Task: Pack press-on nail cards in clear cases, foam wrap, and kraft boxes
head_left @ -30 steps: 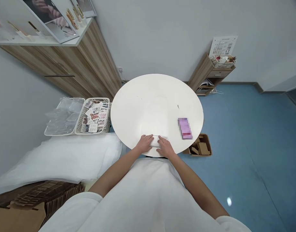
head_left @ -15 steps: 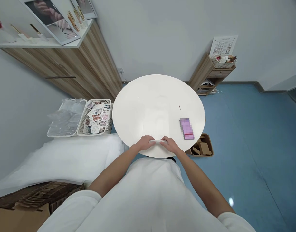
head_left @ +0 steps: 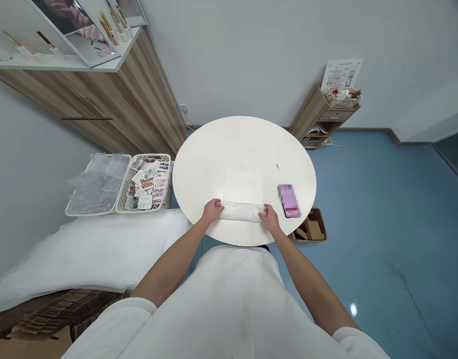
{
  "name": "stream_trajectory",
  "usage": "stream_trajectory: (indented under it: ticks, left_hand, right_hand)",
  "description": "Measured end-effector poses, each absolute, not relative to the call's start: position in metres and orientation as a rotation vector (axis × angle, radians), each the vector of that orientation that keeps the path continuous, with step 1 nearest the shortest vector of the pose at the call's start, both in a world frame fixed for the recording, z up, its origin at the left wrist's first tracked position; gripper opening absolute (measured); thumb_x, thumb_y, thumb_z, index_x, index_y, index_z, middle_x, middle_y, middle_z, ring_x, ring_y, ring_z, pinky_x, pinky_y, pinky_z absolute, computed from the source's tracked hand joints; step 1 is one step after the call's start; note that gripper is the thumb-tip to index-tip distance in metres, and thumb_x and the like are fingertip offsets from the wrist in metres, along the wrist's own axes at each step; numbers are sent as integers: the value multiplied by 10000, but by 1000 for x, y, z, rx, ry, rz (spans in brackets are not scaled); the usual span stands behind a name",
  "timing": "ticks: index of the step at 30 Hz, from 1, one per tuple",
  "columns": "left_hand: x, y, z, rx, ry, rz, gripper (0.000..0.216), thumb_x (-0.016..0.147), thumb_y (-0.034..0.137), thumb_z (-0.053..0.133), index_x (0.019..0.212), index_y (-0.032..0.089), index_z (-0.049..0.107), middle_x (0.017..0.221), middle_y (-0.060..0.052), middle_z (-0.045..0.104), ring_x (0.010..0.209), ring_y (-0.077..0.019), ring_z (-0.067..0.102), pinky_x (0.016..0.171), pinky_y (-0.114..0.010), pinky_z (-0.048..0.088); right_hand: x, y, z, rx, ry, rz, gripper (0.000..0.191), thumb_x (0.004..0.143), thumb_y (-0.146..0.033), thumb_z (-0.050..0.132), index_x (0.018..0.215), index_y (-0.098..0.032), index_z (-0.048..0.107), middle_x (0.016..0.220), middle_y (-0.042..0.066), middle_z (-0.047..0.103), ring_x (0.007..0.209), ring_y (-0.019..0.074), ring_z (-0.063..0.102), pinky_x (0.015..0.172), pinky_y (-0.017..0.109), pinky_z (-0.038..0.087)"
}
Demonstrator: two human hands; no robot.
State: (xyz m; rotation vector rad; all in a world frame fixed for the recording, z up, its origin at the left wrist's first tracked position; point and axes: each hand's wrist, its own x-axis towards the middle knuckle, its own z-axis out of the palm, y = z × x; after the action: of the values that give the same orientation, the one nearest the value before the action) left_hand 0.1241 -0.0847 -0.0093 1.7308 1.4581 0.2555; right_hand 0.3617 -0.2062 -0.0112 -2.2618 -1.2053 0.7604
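A long, flat strip of white folded sheet (head_left: 241, 211) lies near the front edge of the round white table (head_left: 239, 144). At its left end, my left hand (head_left: 213, 210) pinches the strip between thumb and fingers. My right hand (head_left: 269, 218) grips the opposite end in the same way. Whether the sheet is cloth, paper or thin foam I cannot make out. To the right of my right hand, a phone-shaped purple item (head_left: 289, 201), blurred by pixels, rests on the table.
A small dark thin object (head_left: 277, 167) lies on the table. Left stand a white basket of nail-set cards (head_left: 144, 184) and a tray of clear plastic packs (head_left: 97, 184), with a stack of white sheets (head_left: 101, 249) in front. A cardboard box (head_left: 314, 227) sits on the floor, right.
My hands have moved apart, the left one leftward and the right one rightward. The white sheet, a narrow edge between them before, now shows as a wider flat strip.
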Motion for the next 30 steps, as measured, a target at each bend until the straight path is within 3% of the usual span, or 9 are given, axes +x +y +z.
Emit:
stream_trajectory:
  ticks: [4,9,13,18,30]
  left_hand:
    - [127,-91,0,2200,1325,359,481,724,352,552,1164,197,434,1193,-96,496,1088,-235,470,905,-371,376]
    - [146,-102,4,2596,822,21,658,638,367,648,1228,236,386,1338,-80,377,1253,-266,278,990,-427,233]
    - [157,-104,1,2571,838,-111,644,666,300,622,1248,254,348,1325,-69,402,1236,-238,313,971,-416,238]
    - [155,-108,4,2550,823,-82,528,696,238,552,1201,234,400,1222,-70,493,1134,-233,416,942,-405,262]
    - [129,-144,10,2402,709,-129,453,724,339,507,1168,248,483,1130,-49,568,1081,-236,462,934,-377,293]
  right_hand:
    - [355,-213,-7,-2305,-1557,421,596,760,-381,474,1282,-167,283,1334,152,304,1222,296,277,949,451,295]
    - [350,-203,-1,-2099,-2142,537,790,660,-422,614,1322,-240,223,1443,89,130,1284,294,183,979,450,231]
    - [346,-189,-3,-2106,-2221,690,810,678,-394,613,1344,-261,172,1424,90,214,1268,278,236,952,443,263]
    - [340,-192,0,-2124,-2195,691,726,711,-304,590,1332,-238,221,1381,100,308,1236,273,280,933,433,293]
    - [338,-237,7,-1908,-2263,917,666,706,-397,570,1299,-218,325,1304,98,402,1168,268,356,884,383,358]
